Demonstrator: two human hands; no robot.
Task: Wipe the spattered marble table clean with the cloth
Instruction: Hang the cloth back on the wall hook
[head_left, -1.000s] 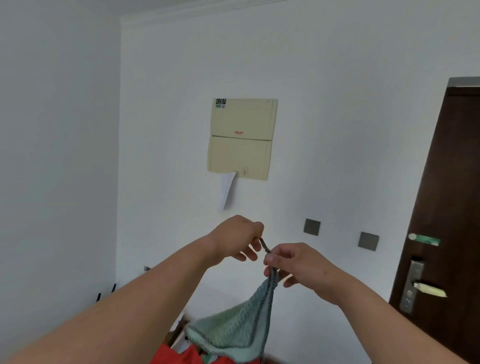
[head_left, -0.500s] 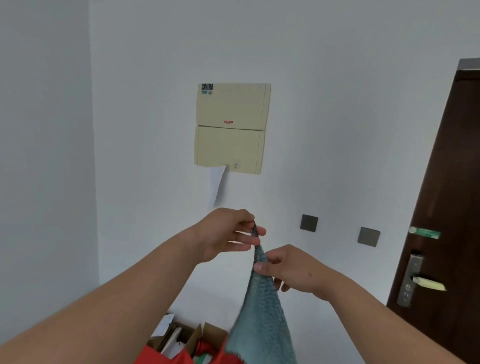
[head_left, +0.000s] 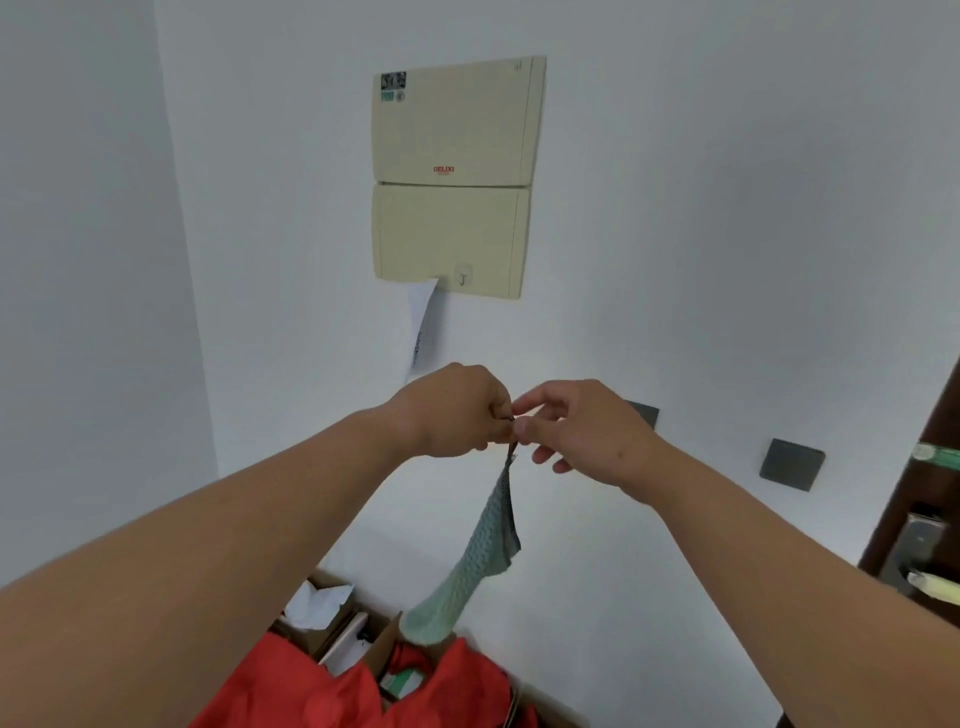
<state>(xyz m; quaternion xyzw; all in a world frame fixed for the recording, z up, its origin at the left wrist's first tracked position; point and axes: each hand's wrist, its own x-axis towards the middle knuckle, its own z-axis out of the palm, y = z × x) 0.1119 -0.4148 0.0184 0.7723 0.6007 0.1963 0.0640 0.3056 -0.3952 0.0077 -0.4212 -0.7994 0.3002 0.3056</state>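
both hands, left hand (head_left: 453, 410) and right hand (head_left: 582, 431), are pinched on one corner of a cloth (head_left: 480, 551), which is hung straight below the grip.

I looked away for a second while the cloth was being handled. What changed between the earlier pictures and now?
The right hand slid up the cloth and now meets the left hand at its top corner loop. The cloth went from bunched to hanging long and narrow. Both hands pinch it as before, below the hook on the wall panel.
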